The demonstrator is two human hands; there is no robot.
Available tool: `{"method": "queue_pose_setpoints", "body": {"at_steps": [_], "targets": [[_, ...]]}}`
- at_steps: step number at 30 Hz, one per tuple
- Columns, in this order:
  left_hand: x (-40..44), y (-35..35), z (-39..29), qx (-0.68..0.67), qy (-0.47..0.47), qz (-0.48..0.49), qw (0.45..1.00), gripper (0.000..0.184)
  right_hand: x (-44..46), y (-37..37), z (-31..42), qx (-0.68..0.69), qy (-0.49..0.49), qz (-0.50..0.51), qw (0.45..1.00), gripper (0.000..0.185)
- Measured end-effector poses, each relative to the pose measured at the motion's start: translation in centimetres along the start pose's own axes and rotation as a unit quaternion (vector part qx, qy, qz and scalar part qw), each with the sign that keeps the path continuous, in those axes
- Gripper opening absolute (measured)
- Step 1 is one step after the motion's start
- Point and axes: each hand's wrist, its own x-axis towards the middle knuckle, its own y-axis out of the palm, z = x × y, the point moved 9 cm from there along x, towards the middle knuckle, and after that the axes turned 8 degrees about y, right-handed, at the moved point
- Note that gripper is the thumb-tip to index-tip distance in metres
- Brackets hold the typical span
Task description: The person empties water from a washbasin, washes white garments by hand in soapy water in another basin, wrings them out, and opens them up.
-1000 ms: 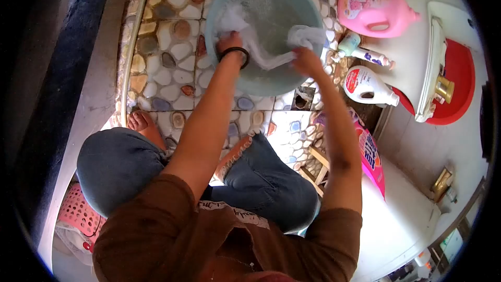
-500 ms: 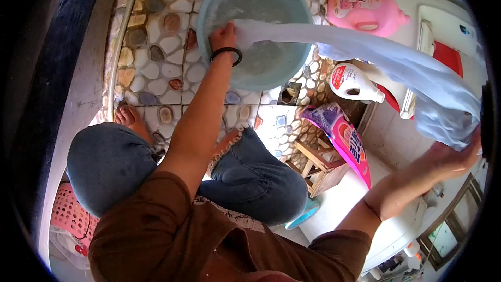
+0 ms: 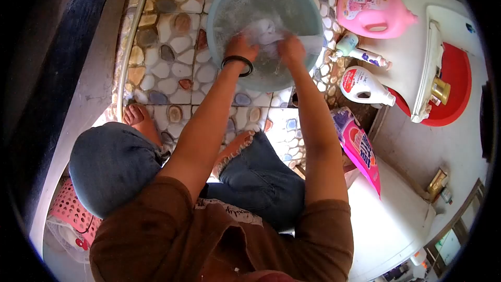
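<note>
A round blue-grey basin (image 3: 212, 23) of cloudy, sudsy water stands on the floor in front of me. My left hand (image 3: 241, 47), with a dark band at its wrist, is closed on a wet white cloth (image 3: 267, 27) in the basin. Closed on the same cloth, my right hand (image 3: 291, 50) is a short way to the right, near the basin's middle. Motion smears both hands and the cloth somewhat. One end of the cloth reaches toward the basin's right rim. Exactly what kind of garment or fabric it is, I cannot tell.
Right of the basin are a pink detergent jug (image 3: 373, 13), a small bottle (image 3: 371, 56), a white detergent bottle (image 3: 365, 86) and a pink-purple detergent bag (image 3: 360, 146). A red basin (image 3: 459, 89) lies farther right. A hose (image 3: 134, 36) runs along the left of the pebble-patterned floor (image 3: 172, 81).
My right hand has come down from the far right into the basin, bringing the stretched cloth with it. The cloth is now bunched in the water between both hands. The view shifted slightly.
</note>
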Motion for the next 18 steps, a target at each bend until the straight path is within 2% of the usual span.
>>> {"method": "queue_pose_setpoints", "body": {"at_steps": [3,4,6,7,8,9,11,12,13,15,17,18], "targets": [[1.2,0.3,2.0,-0.13,-0.089,0.002,0.988,0.058,-2.3,-1.3,4.4,-0.098,-0.284,-0.097,0.949,0.032],[0.8,0.4,1.9,-0.177,-0.118,-0.005,0.977,0.058,-1.3,-1.5,2.8,-0.051,-0.219,-0.038,0.974,0.033],[0.6,-0.1,0.7,-0.108,-0.074,-0.016,0.991,0.05,0.8,-3.4,-1.0,0.044,-0.076,0.074,0.993,0.034],[0.8,-0.5,0.1,-0.075,-0.049,-0.025,0.996,0.047,1.8,-7.4,-3.1,0.129,-0.083,0.082,0.985,0.035],[0.7,-0.9,-0.4,-0.043,-0.029,-0.036,0.998,0.043,1.8,-12.1,-4.0,0.213,-0.05,0.07,0.973,0.037],[0.6,-1.0,-1.3,-0.072,0.02,-0.048,0.996,0.038,0.7,-17.6,-3.9,0.303,-0.006,0.028,0.952,0.039],[0.1,-1.1,-3.4,-0.13,0.123,-0.067,0.982,0.028,-3.1,-27.8,-2.4,0.459,0.053,-0.079,0.883,0.044],[-0.2,-1.9,-4.8,-0.151,0.14,-0.077,0.976,0.026,-5.0,-32.4,-1.7,0.521,0.057,-0.138,0.84,0.047],[-0.6,-3.8,-7.0,-0.172,0.158,-0.084,0.969,0.024,-6.8,-36.3,-1.1,0.558,0.047,-0.19,0.806,0.05],[-0.8,-7.4,-10.8,-0.22,0.217,-0.121,0.943,0.021,-8.8,-41.9,-1.5,0.57,0.008,-0.242,0.785,0.05],[-1.0,-11.0,-13.1,-0.268,0.293,-0.179,0.9,0.021,-9.8,-44.3,-0.9,0.554,0.036,-0.27,0.787,0.048],[-0.8,-11.8,-13.9,-0.304,0.306,-0.158,0.888,0.021,-10.0,-44.6,-0.9,0.538,0.026,-0.244,0.807,0.046]]}}
